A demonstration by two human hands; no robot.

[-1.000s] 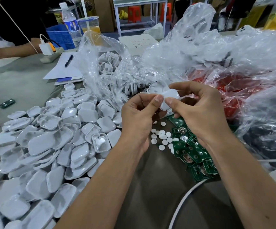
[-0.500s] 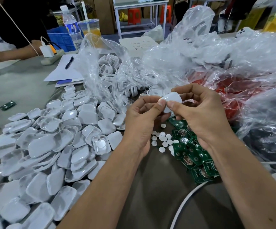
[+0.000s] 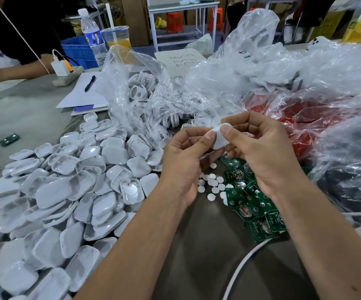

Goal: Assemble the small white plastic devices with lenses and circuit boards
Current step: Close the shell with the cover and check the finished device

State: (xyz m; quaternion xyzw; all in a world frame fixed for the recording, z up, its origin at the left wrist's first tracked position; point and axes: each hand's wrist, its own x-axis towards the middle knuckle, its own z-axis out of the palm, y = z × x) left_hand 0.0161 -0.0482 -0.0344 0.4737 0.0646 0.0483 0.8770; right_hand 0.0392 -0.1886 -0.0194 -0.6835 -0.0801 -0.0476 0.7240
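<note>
A small white plastic device (image 3: 221, 138) sat between the two hands, raised above the worktop (image 3: 199, 252) in front of the crumpled clear bags (image 3: 250, 83). It was a rounded, smooth shell with soft corners and a glossy pale face; its inner side could not be made out. The left hand (image 3: 183, 161) came up from below with its thumb pressed against the device's left edge and its other fingers curled behind, so its grip was pinching the device. The right hand (image 3: 261, 152) arched over from the right, thumb tip on the device's front and forefinger bent across the top, its grip likewise clamped on the same piece. Both wrists were bent inward, the forearms running back toward the bottom of the view.

Beneath the hands lay a scatter of small white round discs (image 3: 213, 185) and, just beside them to the right, a heap of green circuit boards (image 3: 255, 204). To the left a large pile of white shell halves (image 3: 67, 191) covered the worktop, one of them holding a round disc. A white cable (image 3: 242, 265) curved across the near edge
</note>
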